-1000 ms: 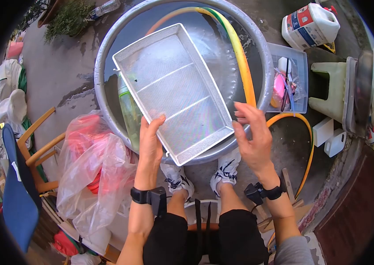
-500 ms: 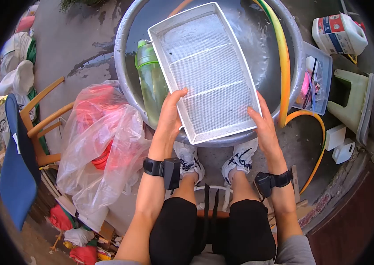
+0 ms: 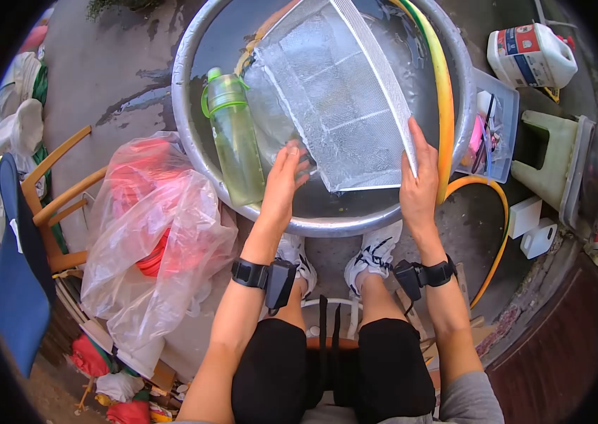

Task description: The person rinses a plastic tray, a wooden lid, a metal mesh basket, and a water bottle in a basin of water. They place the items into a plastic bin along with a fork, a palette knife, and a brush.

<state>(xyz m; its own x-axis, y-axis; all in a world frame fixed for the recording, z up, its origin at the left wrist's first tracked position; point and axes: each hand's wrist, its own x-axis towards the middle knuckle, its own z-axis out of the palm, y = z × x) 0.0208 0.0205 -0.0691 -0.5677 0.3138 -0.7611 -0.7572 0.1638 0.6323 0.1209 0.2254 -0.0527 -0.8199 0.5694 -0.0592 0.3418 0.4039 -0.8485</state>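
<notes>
A white rectangular mesh basket point(image 3: 345, 99) is tilted in the large grey basin point(image 3: 180, 92), its left side down in the water and its right wall raised. My right hand point(image 3: 420, 180) grips that raised wall near the corner closest to me. Over the basin's near left part, my left hand point(image 3: 285, 177) is open with fingers apart, just beside the basket's lower left edge and holding nothing. A translucent green bottle point(image 3: 237, 141) with a bright green cap leans inside the basin, left of the basket.
A yellow-green hose point(image 3: 444, 106) runs over the basin's right rim. To the right are a clear plastic bin point(image 3: 502, 159), a white jug point(image 3: 532, 56) and a pale stool point(image 3: 550, 155). A plastic bag with red contents point(image 3: 154, 226) and a blue chair point(image 3: 20, 261) stand left.
The basket has gone from lying nearly flat in both hands to tilting left into the water. My left hand has let go of it; my right still holds on. More of the bottle shows.
</notes>
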